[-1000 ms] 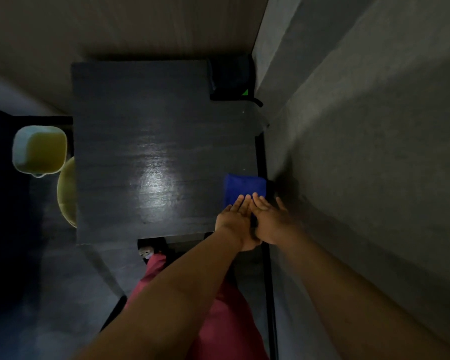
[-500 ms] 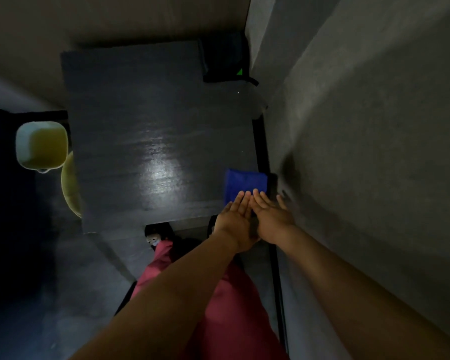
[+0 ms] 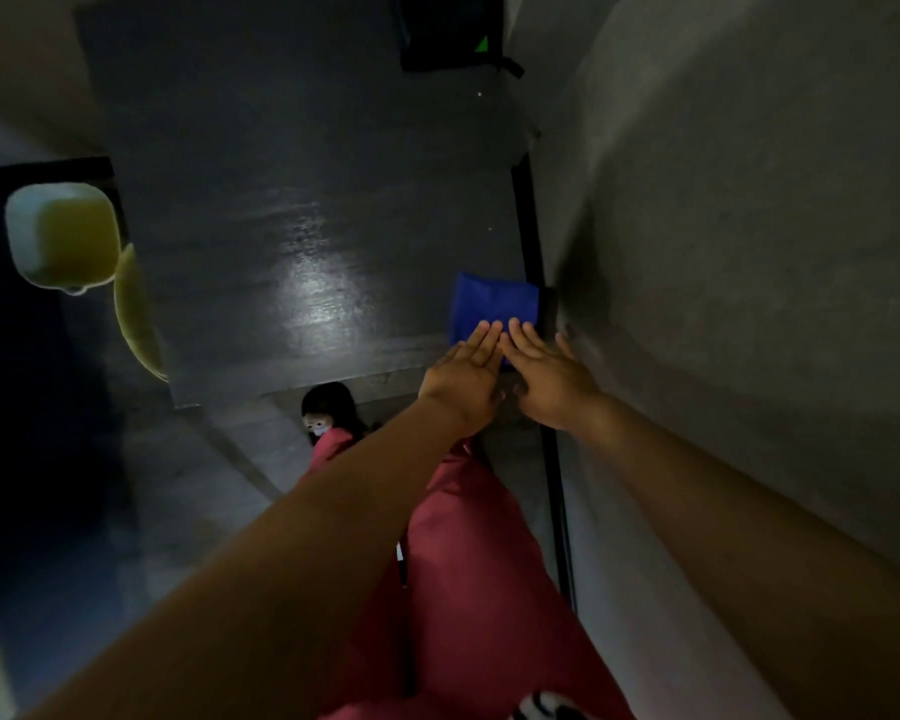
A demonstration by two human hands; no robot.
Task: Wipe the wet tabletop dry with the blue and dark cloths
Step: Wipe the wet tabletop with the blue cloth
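Dim room — dark worktop (image 3: 261, 163) against grey wall (image 3: 723, 226), glossy sheen mid-surface. Blue cloth (image 3: 494, 304) at near right corner; left hand (image 3: 463, 379) and right hand (image 3: 552, 379) flat, fingers spread — pressing its near edge.

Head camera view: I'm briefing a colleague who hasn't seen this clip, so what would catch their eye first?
The bright blue cloth at the near right edge of the dark tabletop, with the left hand and right hand flat, side by side, fingertips on its near edge. Next, the shiny patch glaring mid-table, left of the cloth. Then the pale square container off the table's left side.
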